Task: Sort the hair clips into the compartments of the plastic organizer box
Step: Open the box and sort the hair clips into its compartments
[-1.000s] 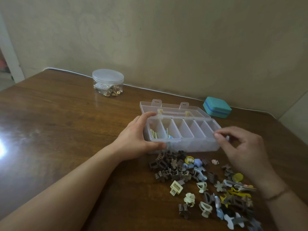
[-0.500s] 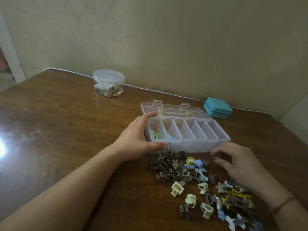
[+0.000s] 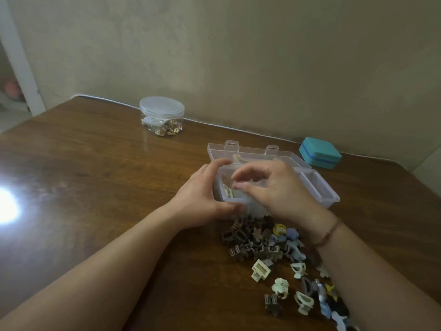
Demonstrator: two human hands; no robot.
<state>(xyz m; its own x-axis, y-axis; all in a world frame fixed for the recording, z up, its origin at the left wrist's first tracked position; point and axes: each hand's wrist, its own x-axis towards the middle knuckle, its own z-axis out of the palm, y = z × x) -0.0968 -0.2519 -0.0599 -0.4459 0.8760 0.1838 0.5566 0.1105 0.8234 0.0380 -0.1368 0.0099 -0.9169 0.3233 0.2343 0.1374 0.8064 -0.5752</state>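
Observation:
The clear plastic organizer box [image 3: 321, 188] lies open on the wooden table, its lid [image 3: 253, 152] folded back. My left hand [image 3: 202, 199] grips the box's left end. My right hand [image 3: 274, 187] hovers over the left compartments, fingers curled and blurred; I cannot make out a clip in them. Cream clips [image 3: 228, 191] stand in the leftmost compartment. The loose pile of hair clips [image 3: 260, 242], brown, blue, cream and yellow, lies in front of the box and trails toward my right forearm.
A round clear jar [image 3: 162, 115] with small gold items stands at the back left. A teal case [image 3: 319, 152] sits behind the box on the right. A white cable [image 3: 238, 129] runs along the wall. Glare marks the table's left side.
My right hand moved from the box's right end down to the clip pile, then up and left over the left compartments. My left hand stayed on the box.

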